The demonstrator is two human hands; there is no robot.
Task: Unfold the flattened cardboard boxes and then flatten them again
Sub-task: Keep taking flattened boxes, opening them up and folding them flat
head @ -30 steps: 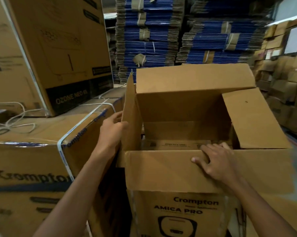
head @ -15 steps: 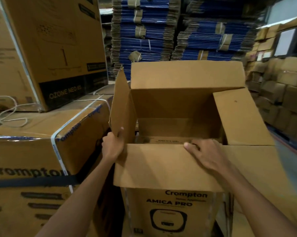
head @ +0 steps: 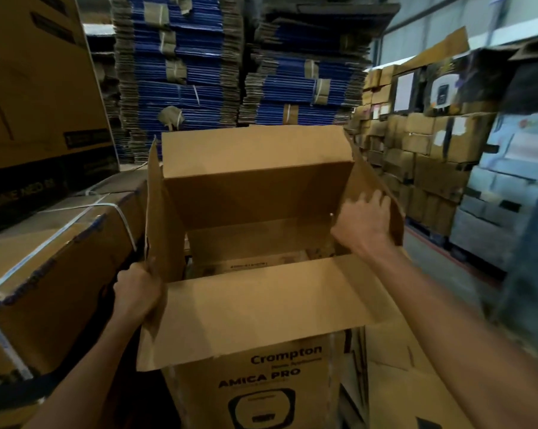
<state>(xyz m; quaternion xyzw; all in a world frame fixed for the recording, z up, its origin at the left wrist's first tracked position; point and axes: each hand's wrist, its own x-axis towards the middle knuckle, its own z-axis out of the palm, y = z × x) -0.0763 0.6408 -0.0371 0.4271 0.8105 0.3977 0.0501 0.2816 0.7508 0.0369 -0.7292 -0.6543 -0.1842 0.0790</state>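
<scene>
L hand [head: 137, 294] grips left flap [head: 162, 221], R hand [head: 365, 222] prob. spread on right flap [head: 366, 174]; strapped carton [head: 60, 258] crowds box [head: 261, 382].

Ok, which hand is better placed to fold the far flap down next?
Probably the right hand: it lies open against the right flap, high up near the far flap. The left hand grips the left flap low, at the near corner.

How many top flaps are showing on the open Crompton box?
4: the far flap upright at the back, the left flap gripped by the left hand, the right flap touched by the right hand, and the near flap folded toward the camera. None seems hidden.
</scene>
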